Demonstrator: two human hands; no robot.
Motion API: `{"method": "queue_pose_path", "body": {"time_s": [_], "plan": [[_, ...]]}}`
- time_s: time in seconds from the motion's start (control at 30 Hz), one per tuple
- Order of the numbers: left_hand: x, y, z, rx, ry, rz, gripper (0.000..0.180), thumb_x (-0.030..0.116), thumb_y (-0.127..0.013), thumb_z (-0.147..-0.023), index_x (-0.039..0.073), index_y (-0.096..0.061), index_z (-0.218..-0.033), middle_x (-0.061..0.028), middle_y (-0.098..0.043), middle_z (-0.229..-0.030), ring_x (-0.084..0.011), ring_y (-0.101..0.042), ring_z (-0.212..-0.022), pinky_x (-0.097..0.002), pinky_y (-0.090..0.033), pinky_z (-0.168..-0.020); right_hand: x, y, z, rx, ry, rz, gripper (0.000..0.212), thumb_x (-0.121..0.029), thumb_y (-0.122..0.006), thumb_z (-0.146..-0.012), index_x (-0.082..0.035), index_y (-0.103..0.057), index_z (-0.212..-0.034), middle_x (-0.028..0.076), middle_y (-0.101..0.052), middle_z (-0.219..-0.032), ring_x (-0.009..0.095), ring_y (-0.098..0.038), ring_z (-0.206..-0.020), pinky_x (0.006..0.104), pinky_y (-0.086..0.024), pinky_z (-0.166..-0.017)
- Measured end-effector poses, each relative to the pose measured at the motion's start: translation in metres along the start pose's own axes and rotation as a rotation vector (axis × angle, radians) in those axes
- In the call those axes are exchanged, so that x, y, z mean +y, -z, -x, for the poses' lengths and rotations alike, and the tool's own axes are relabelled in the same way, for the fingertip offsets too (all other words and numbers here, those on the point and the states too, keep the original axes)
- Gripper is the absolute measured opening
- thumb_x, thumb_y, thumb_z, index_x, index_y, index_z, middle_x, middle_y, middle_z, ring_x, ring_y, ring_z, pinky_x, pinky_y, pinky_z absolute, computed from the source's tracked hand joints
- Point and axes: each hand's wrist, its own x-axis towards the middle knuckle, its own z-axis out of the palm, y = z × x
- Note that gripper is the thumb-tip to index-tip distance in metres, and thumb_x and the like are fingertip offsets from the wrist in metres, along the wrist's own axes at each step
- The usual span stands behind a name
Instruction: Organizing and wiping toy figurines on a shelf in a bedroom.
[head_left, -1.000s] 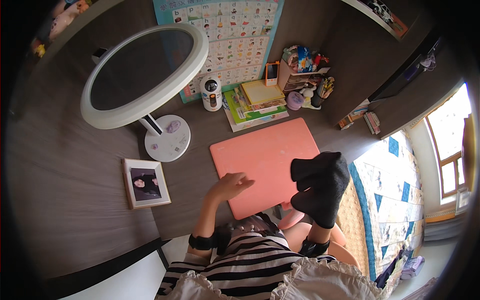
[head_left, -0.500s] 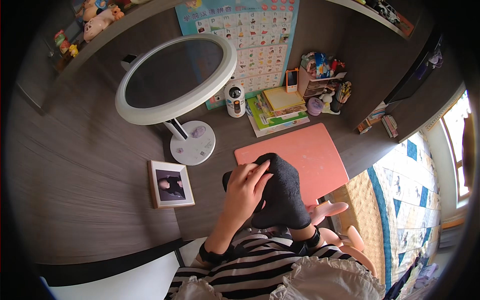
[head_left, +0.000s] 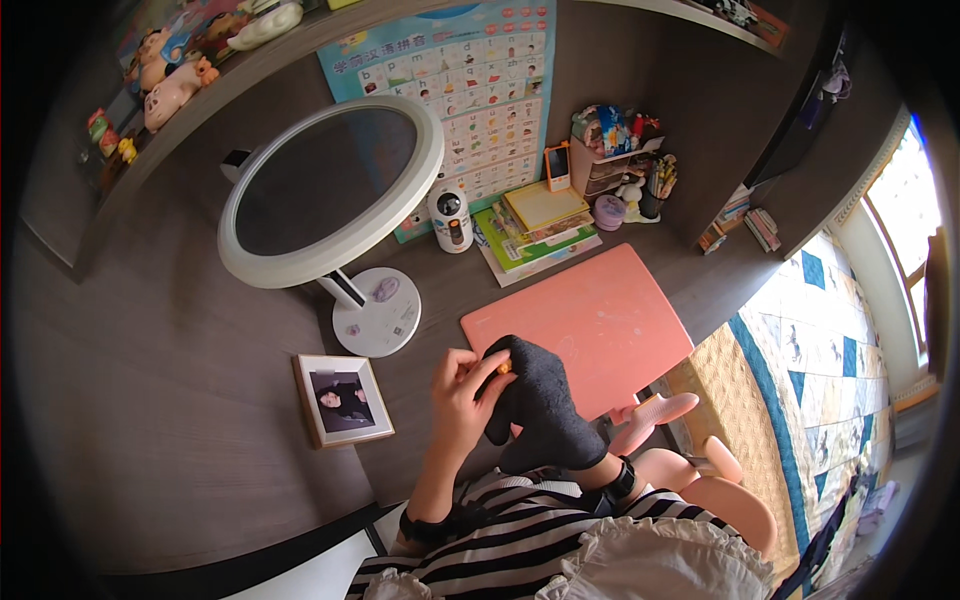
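Observation:
A black fuzzy sock or mitten covers my right hand up to the wrist, above the lap and near the desk's front edge. Its fingers are hidden inside the cloth. At the far tip of the cloth, my left hand is closed in a pinch. Between its fingertips shows a small orange thing, too small to name, touching the dark cloth. Behind the hands lies a pink board or mat with pale marks on its surface.
A white round-rimmed mirror stands on a round base at the left, with a framed photo before it. Books, a white-and-black bottle-shaped object and a small organizer line the back. A bed is at the right.
Both hands have shifted slightly left and down in the picture as the view moved. My left fingers have drawn to the tip of the dark cloth, and the small orange thing now shows between them.

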Motion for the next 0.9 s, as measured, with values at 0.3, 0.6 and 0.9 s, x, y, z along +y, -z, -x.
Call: {"method": "queue_pose_path", "body": {"time_s": [0.3,0.6,0.9], "plan": [[-0.003,0.019,0.006,0.279,0.198,0.505,0.019,0.0,-0.046,-0.086,-0.006,-0.049,-0.105,-0.0167,-0.057,-0.102,-0.0135,-0.056,-0.079,-0.0253,-0.046,-0.074,-0.018,-0.007,-0.021,-0.106,0.067,0.091,0.052,-0.007,-0.062,-0.032,-0.002,-0.056,-0.083,0.009,-0.051,-0.071,0.026,-0.057,-0.063,0.0299,-0.041,-0.055],[-0.001,0.025,0.0,0.338,0.323,0.769,0.024,-0.005,-0.054,-0.081,-0.004,-0.052,-0.105,-0.0154,-0.06,-0.097,-0.0187,-0.061,-0.082,-0.024,-0.049,-0.071,-0.027,-0.002,-0.03,-0.094,0.065,0.372,0.068,-0.015,-0.057,-0.027,-0.008,-0.063,-0.094,0.015,-0.053,-0.073,0.036,-0.05,-0.07,0.0381,-0.039,-0.063],[-0.008,0.029,0.003,0.324,0.193,0.573,0.026,-0.01,-0.062,-0.072,-0.004,-0.058,-0.097,-0.0122,-0.06,-0.091,-0.0144,-0.06,-0.079,-0.0213,-0.049,-0.07,-0.053,-0.015,-0.037,0.009,-0.009,0.278,0.062,-0.01,-0.056,-0.031,-0.007,-0.062,-0.092,0.013,-0.055,-0.072,0.034,-0.052,-0.07,0.0357,-0.039,-0.062]]}}
